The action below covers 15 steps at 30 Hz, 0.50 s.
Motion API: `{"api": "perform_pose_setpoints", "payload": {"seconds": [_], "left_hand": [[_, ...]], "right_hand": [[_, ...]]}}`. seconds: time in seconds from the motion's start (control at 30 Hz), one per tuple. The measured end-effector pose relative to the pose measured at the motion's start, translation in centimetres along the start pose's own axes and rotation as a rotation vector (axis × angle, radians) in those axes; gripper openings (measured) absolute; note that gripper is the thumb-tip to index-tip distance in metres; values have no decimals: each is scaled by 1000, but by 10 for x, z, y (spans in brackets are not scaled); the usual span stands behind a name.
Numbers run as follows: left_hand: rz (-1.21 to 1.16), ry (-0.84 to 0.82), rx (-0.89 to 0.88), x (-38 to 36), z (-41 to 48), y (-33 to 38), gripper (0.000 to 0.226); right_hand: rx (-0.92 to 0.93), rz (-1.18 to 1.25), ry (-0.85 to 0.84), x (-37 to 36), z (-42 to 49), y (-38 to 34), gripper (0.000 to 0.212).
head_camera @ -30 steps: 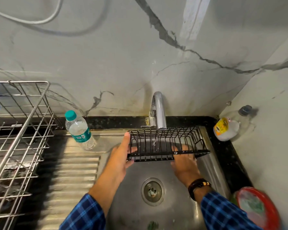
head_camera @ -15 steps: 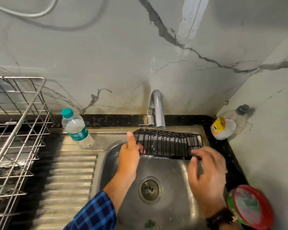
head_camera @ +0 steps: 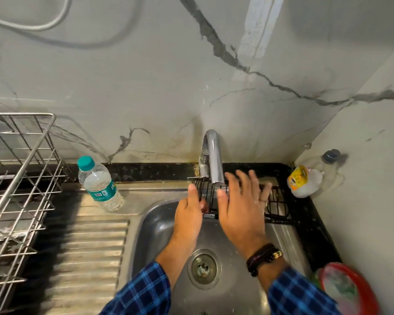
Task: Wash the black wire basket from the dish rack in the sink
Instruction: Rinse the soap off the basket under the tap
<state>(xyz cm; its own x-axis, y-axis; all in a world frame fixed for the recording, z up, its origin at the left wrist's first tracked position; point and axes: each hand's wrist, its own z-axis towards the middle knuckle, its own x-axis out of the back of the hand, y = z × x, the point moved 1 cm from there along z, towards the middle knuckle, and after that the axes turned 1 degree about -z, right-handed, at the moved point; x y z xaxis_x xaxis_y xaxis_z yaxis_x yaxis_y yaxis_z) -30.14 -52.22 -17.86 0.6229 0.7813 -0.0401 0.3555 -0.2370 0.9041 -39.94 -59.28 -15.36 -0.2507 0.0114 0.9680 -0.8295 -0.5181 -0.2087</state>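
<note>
While the black wire basket [head_camera: 279, 217] is held under the tap [head_camera: 214, 160] at the back of the sink [head_camera: 159, 226], its left end is gripped by the left hand [head_camera: 189, 214]. The right hand [head_camera: 239, 208] is spread over the basket's middle, fingers straight and apart; whether the wires are touched cannot be told. A water bottle [head_camera: 98, 185] is seen beside the dish rack [head_camera: 21, 178].

faucet [head_camera: 214, 155] overhangs the black wire basket [head_camera: 278, 203]; sink basin [head_camera: 159, 226] below open.

We see the black wire basket [head_camera: 278, 204] tilted across the back of the stainless steel sink [head_camera: 155, 228], above its basin.
</note>
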Motion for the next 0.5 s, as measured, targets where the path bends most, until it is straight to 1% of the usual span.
{"api": "perform_pose_setpoints", "payload": {"seconds": [0.07,0.17,0.27,0.3,0.37,0.43,0.5], "left_hand": [[8,-25,-20,3,1,-3,50],[1,-82,-63,12,6,-15,61],[-12,-151,-155,17,3,-22,66],[-9,-158,-192,18,-2,-21,67],[-4,-187,-267,18,-15,-16,63],[16,-199,-339,22,-22,-17,58],[9,-211,-396,27,-24,-23,53]], "right_hand": [[70,-30,8,-4,-7,-15,56],[147,-65,53,0,-6,-18,51],[241,-12,101,15,-1,-19,46],[246,-10,71,23,2,-22,46],[227,3,-69,38,7,-31,48],[194,74,-238,48,12,-33,50],[150,178,-463,54,16,-29,56]]}}
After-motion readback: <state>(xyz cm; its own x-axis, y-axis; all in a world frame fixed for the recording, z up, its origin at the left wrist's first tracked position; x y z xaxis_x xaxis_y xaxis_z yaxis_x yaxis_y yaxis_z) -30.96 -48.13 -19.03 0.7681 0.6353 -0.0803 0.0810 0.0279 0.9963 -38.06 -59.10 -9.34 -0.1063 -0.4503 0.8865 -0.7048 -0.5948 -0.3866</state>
